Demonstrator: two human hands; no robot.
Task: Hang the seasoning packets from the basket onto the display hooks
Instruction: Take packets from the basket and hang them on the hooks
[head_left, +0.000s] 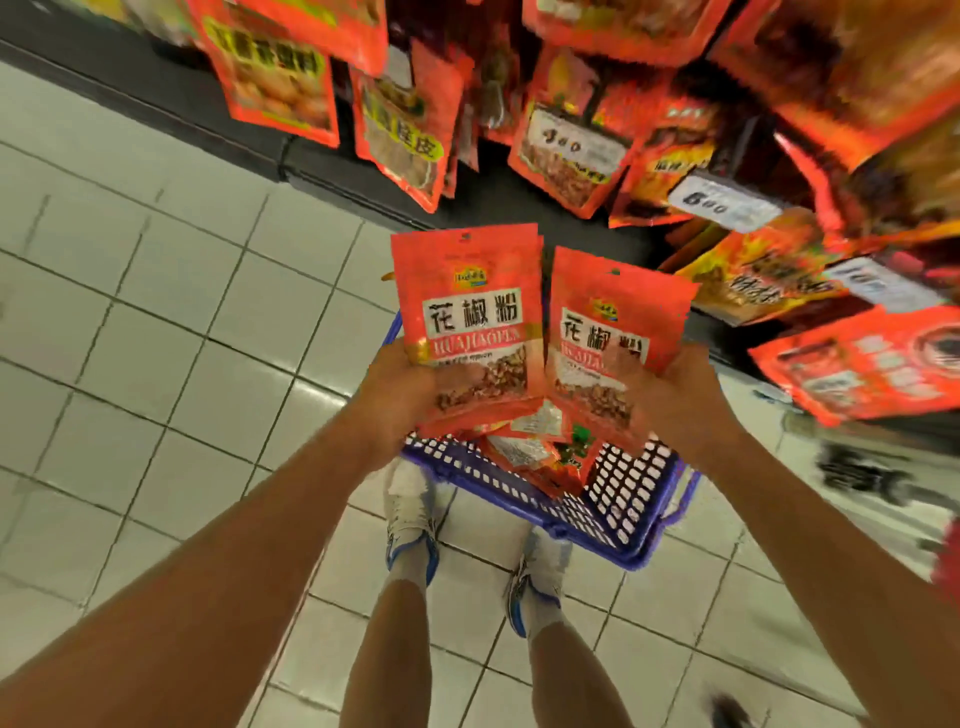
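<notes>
Seasoning packets are already up out of the basket (613, 525): the left hand (400, 395) grips the left packet stack (467, 312) by its lower edge, fingers curled round it, and the right hand (670, 395) grips the right packet (618, 332) the same way. The left one seems to be several packets held together; how many cannot be told. Both stand upright, long axis pointing up and away toward the display, hang-holes at the top edge. More packets lie in the blue basket on the floor below the hands, near the person's shoes (410, 525). The hung packets (571, 150) and price tags (722, 202) sit far and to the right, so I judge the right hand nearer them; the hooks themselves are too blurred to pick out, so I cannot say which is free
</notes>
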